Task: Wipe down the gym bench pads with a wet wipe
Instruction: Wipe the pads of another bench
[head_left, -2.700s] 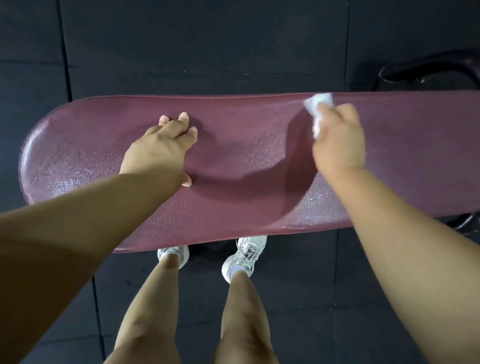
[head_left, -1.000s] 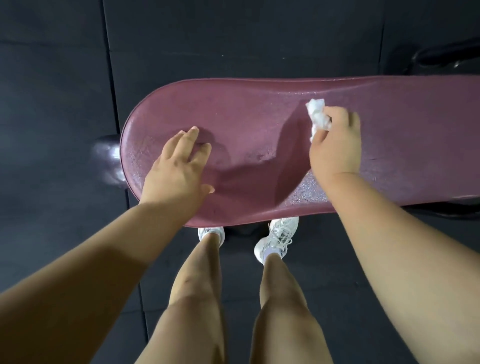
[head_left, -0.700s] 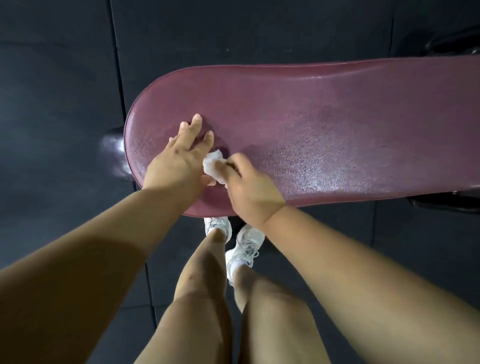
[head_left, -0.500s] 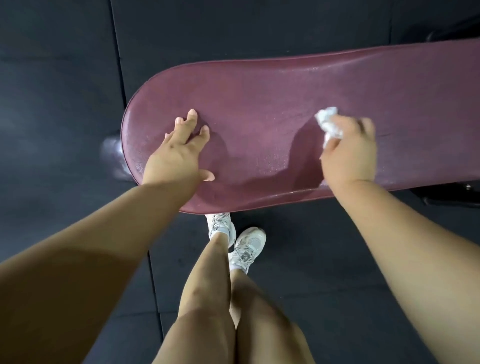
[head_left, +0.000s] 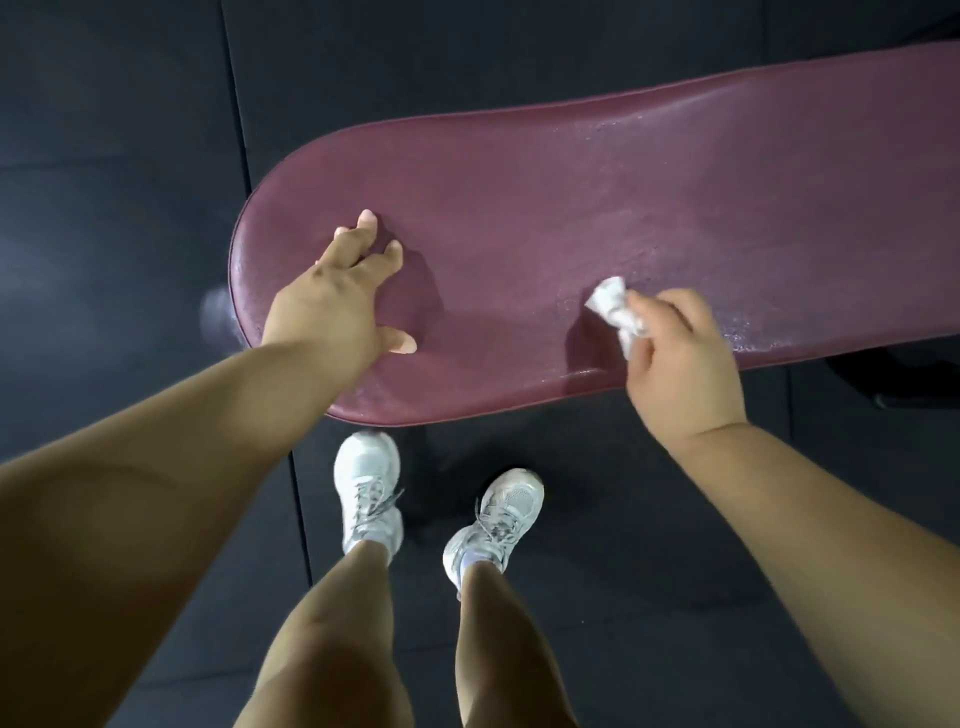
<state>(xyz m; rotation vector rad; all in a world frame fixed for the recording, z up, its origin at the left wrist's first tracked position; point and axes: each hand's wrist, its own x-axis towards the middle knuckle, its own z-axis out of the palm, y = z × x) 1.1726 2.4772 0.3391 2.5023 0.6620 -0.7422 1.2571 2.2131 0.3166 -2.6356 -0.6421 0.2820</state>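
A long maroon bench pad (head_left: 571, 197) with a rounded left end runs across the upper half of the head view, glistening wet toward the right. My left hand (head_left: 337, 301) rests flat on the pad near its rounded end, fingers spread, holding nothing. My right hand (head_left: 675, 358) is at the pad's near edge, closed on a crumpled white wet wipe (head_left: 613, 306). The wipe sticks out from my fingers and touches the pad surface.
Dark rubber floor tiles (head_left: 130, 156) surround the bench. My two white sneakers (head_left: 369, 488) stand just in front of the pad's near edge. A grey metal foot of the bench (head_left: 215, 317) shows beside the rounded end. Dark equipment (head_left: 909, 379) sits at the right under the pad.
My right hand swept the wipe left up to my left hand, back to the right, and now sits nearer the front edge. My left hand stayed planted. My feet have stepped apart.
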